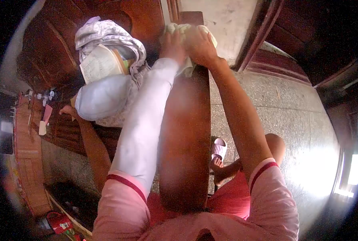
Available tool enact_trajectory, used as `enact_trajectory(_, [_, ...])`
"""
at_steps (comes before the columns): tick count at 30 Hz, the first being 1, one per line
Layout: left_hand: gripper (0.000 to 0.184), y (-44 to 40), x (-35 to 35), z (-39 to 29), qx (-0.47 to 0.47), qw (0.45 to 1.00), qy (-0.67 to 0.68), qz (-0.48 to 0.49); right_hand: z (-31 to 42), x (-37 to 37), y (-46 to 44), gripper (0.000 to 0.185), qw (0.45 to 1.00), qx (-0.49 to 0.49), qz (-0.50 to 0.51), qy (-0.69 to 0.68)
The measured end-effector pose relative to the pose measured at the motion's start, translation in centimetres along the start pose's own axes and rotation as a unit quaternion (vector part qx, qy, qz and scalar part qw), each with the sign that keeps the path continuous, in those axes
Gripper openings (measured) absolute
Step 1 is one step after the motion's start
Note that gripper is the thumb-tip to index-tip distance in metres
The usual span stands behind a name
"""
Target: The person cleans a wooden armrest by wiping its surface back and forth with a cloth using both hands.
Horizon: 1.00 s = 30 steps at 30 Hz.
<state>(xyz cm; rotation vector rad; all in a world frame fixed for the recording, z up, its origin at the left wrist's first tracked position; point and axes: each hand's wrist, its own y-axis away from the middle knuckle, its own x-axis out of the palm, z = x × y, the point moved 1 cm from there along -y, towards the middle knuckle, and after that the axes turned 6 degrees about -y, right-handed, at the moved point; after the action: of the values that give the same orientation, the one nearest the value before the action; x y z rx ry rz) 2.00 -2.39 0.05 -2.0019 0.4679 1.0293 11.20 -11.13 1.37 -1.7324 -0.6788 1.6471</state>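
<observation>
A pale yellow-green cloth (182, 28) lies bunched at the far end of a narrow brown wooden bench (184, 132). My left hand (173, 50), below a white sleeve covering the forearm, grips the cloth's left side. On its right side my right hand (202, 47) is closed on the same cloth, its fingers a little blurred. Both arms reach straight out along the bench, which runs back between my legs. Parts of the cloth are hidden under the hands.
Left of the bench, a patterned fabric bag (108, 34) holds papers (102, 66) and a pale rounded bundle (102, 97). My slippered foot (219, 150) rests on the speckled floor (263, 104). A red container (60, 222) stands at the lower left.
</observation>
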Motion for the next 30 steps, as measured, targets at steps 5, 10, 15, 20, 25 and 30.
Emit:
enact_trajectory(5, [0.038, -0.5, -0.5, 0.7, 0.019, 0.998, 0.056, -0.008, 1.1, 0.3, -2.3, 0.039, 0.984, 0.033, 0.172, 0.036])
enact_trajectory(10, [0.048, 1.3, -1.6, 0.6, -0.02, 0.993, 0.12, 0.001, 3.1, -1.6, -1.2, 0.038, 0.958, -0.019, 0.284, 0.043])
enact_trajectory(15, [0.048, 7.1, 3.8, 10.1, -0.03, 0.98, 0.19, 0.049, 8.4, -7.5, 1.6, 0.039, 0.954, 0.031, 0.283, -0.097])
enact_trajectory(20, [0.043, 22.6, -5.9, 3.2, -0.043, 0.958, 0.26, 0.116, 14.4, -14.4, 7.1, 0.05, 0.929, -0.033, 0.347, -0.126])
enact_trajectory(25, [0.036, 31.7, -20.0, -7.7, -0.162, 0.916, 0.349, 0.111, 21.6, -24.2, 11.2, 0.055, 0.893, 0.037, 0.428, -0.132])
enact_trajectory(30, [0.046, 42.0, -21.5, -11.0, -0.052, 0.968, 0.244, 0.004, 26.0, -28.6, 18.7, 0.049, 0.938, -0.021, 0.267, -0.222])
